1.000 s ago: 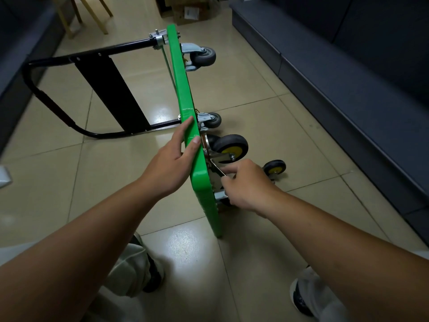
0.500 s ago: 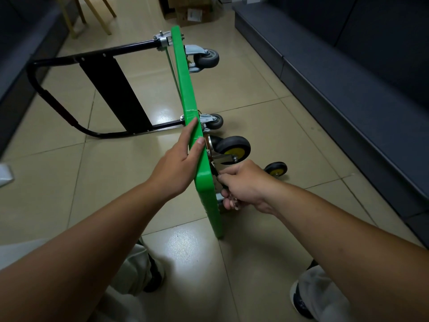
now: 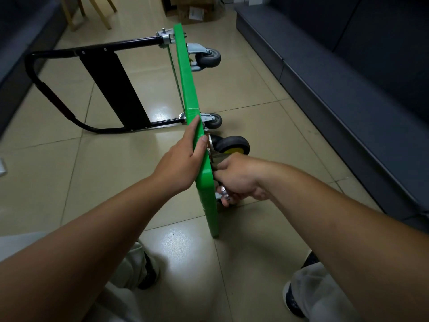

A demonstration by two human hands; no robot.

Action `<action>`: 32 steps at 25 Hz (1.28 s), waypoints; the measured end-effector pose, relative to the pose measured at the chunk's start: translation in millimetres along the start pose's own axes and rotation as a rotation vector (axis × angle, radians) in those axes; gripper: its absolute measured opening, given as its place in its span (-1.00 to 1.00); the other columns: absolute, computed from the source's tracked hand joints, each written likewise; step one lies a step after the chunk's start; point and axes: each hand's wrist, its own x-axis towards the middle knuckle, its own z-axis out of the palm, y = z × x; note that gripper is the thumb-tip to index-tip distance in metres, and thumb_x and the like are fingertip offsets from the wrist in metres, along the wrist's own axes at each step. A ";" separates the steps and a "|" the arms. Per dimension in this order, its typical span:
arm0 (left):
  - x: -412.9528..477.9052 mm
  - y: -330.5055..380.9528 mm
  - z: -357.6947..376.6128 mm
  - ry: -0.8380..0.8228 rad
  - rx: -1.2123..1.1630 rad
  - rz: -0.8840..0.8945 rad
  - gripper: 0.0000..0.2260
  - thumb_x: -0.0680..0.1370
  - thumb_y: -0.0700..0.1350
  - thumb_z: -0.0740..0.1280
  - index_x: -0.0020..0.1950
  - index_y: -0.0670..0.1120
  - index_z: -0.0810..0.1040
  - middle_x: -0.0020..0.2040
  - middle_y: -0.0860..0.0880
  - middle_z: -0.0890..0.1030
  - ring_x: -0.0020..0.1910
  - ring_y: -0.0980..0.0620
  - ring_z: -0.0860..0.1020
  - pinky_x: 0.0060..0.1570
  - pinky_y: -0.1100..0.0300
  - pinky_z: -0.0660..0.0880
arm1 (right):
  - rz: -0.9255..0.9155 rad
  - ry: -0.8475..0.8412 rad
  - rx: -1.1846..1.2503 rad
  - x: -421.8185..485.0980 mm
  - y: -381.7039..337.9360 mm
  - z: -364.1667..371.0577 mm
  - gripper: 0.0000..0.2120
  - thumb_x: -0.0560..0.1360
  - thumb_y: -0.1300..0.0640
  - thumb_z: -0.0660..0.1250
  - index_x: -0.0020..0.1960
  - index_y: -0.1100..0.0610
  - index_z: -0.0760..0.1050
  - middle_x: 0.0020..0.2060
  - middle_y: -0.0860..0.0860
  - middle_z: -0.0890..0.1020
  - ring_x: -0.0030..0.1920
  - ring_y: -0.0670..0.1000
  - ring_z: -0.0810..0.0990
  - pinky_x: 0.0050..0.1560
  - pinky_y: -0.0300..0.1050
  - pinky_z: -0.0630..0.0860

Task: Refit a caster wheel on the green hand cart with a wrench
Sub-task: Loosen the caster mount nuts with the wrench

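Now right grip (image 3: 239, 177) clenches wrench (image 3: 224, 190) beside caster wheel (image 3: 232, 145); left grip (image 3: 181, 163) clasps cart (image 3: 185, 77).

Glossy beige tiled floor (image 3: 267, 126) with grey grout lines, and ceiling light glaring off it in a couple spots. Long dark blue-grey bench (image 3: 348, 94) runs down the right side, and another dark piece of furniture (image 3: 21, 49) sits along the left. Up top there's a cardboard box (image 3: 192, 10) with a white label, plus some pale wooden legs (image 3: 102, 12) off to its left. Small white thing (image 3: 2, 167) at the left edge, can't tell what.
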 end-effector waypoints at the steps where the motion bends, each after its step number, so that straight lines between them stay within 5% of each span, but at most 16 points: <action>1: -0.7 0.2 -0.6 0.002 -0.002 0.000 -0.51 0.72 0.15 0.03 0.64 0.24 -0.04 0.48 -0.08 0.46 0.31 -0.17 0.53 0.25 -0.10 0.47 | -0.019 0.016 0.023 0.5 9.3 6.9 -0.74 0.69 0.17 0.08 0.19 0.21 0.51 -0.27 0.12 0.53 -0.55 -0.01 0.50 -0.51 -0.23 0.41; 5: -2.6 1.0 -0.2 -0.005 -0.013 -0.006 -0.51 0.72 0.15 0.02 0.64 0.24 -0.05 0.47 -0.09 0.47 0.29 -0.16 0.54 0.23 -0.09 0.48 | -0.098 0.118 0.171 0.6 42.5 30.7 -0.64 0.68 0.12 0.09 0.43 -0.06 0.42 -0.33 0.10 0.46 -0.51 0.02 0.39 -0.55 -0.23 0.34; 8: -1.2 -0.6 0.3 -0.008 -0.031 -0.013 -0.51 0.72 0.17 0.03 0.64 0.26 -0.04 0.47 -0.09 0.48 0.31 -0.16 0.54 0.25 -0.06 0.47 | -0.135 0.129 0.229 2.6 49.4 29.8 -0.65 0.68 0.11 0.10 0.39 -0.13 0.46 -0.31 0.11 0.45 -0.50 0.01 0.36 -0.56 -0.26 0.31; 14: -2.7 -3.9 -4.9 -0.036 -0.074 0.002 -0.49 0.70 0.20 0.05 0.64 0.26 -0.02 0.46 -0.07 0.48 0.30 -0.10 0.55 0.28 -0.06 0.49 | -0.147 0.091 0.393 -9.0 48.3 21.4 -0.62 0.70 0.19 0.02 0.41 0.02 0.46 -0.44 -0.01 0.29 -0.59 -0.11 0.25 -0.56 -0.21 0.19; 18: -1.8 -3.7 -3.9 -0.037 -0.068 0.008 -0.49 0.71 0.18 0.05 0.64 0.25 -0.02 0.46 -0.07 0.48 0.26 -0.08 0.55 0.25 -0.05 0.50 | -0.013 0.023 0.302 -14.3 20.0 8.3 -0.68 0.65 0.19 -0.02 0.25 0.18 0.44 -0.46 0.00 0.36 -0.59 -0.07 0.31 -0.54 -0.26 0.15; 24: 0.1 -4.2 -1.9 -0.018 -0.047 0.003 -0.51 0.72 0.17 0.04 0.64 0.26 -0.02 0.38 -0.10 0.54 0.19 -0.13 0.58 0.21 -0.12 0.52 | 0.155 -0.276 0.210 -2.0 -14.0 -11.1 -0.65 0.64 0.22 -0.12 -0.13 0.08 0.39 -0.53 -0.07 0.36 -0.62 -0.12 0.35 -0.66 -0.34 0.18; 32: -0.4 -5.2 -3.5 -0.028 -0.067 -0.004 -0.49 0.70 0.20 0.06 0.63 0.27 0.00 0.42 -0.08 0.51 0.27 -0.11 0.56 0.26 -0.05 0.49 | -0.119 -0.009 0.228 -7.1 44.4 19.6 -0.68 0.71 0.09 0.07 0.41 -0.05 0.42 -0.40 0.06 0.46 -0.54 0.03 0.47 -0.56 -0.26 0.28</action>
